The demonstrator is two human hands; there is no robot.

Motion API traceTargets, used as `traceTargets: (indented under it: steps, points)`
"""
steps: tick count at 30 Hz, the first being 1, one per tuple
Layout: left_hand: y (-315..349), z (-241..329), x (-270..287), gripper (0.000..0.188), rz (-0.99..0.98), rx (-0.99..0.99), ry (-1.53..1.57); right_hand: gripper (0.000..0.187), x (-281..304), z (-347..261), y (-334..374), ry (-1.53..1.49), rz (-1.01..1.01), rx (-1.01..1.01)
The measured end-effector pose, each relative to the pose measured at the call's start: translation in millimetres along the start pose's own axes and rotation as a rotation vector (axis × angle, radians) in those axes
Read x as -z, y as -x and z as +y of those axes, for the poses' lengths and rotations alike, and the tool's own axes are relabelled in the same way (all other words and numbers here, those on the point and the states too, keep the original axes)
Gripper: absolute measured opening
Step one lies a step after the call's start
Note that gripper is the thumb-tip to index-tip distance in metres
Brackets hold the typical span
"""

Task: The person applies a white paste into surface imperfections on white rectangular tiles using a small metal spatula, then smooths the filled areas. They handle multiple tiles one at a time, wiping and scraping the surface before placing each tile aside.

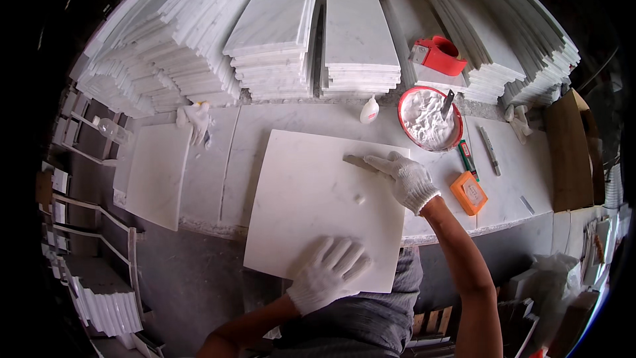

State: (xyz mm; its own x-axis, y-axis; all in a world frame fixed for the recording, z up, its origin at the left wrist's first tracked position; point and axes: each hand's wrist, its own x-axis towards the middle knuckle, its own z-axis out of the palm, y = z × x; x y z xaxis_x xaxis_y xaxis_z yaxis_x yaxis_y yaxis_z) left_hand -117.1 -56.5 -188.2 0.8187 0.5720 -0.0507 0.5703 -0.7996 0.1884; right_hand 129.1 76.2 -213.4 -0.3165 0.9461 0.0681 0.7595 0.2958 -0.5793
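A slab [311,205] overhangs the front edge of the tabletop [202,192], the left hand [328,275] on its near part, the right hand [405,179] and a scraper [358,161] at its far right. Behind it sit a bottle [369,111] and, to the bottle's right, a bowl [400,119] with a spatula [448,102] inside. Right of the slab lie a case [469,193] and a marker [490,150]; stacked slabs [271,73] line the rear.

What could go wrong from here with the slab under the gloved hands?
The white slab overhangs the bench at the front, so pressing hard with the left hand might tip it. The grey blade in the right hand could scratch the slab's face. The red-rimmed bowl of white paste stands close beyond; a sudden shift might knock it.
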Motion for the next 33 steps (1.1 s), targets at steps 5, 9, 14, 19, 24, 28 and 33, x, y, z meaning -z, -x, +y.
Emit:
traceTargets:
  steps: [5, 9, 14, 19, 24, 28, 33]
  points:
    - [3, 3, -3, 0.069, 0.046, 0.002, -0.008, 0.04, 14, 7, -19, 0.006, -0.031, -0.028]
    - [-2, 3, 4, 0.068, 0.042, 0.001, 0.029, 0.037, 12, -4, -2, 0.028, -0.09, -0.032]
    - [-3, 4, 0, 0.072, 0.008, -0.032, 0.081, 0.042, 7, 23, 39, -0.084, 0.07, -0.026]
    - [-29, 9, -16, 0.078, 0.054, -0.262, 0.245, 0.049, 14, 0, 115, -1.269, 0.526, -0.454]
    - [-94, -76, -16, 0.072, 0.235, -0.272, -0.046, 0.046, -15, -8, 200, -1.598, 0.586, -0.459]
    - [-104, -206, 22, 0.068, 0.274, 0.721, -0.397, 0.033, -27, -17, 242, -1.738, 0.709, -0.477]
    - [-96, -158, 7, 0.071, 0.342, 0.404, -0.284, 0.028, -44, -21, 242, -1.857, 0.778, -0.458]
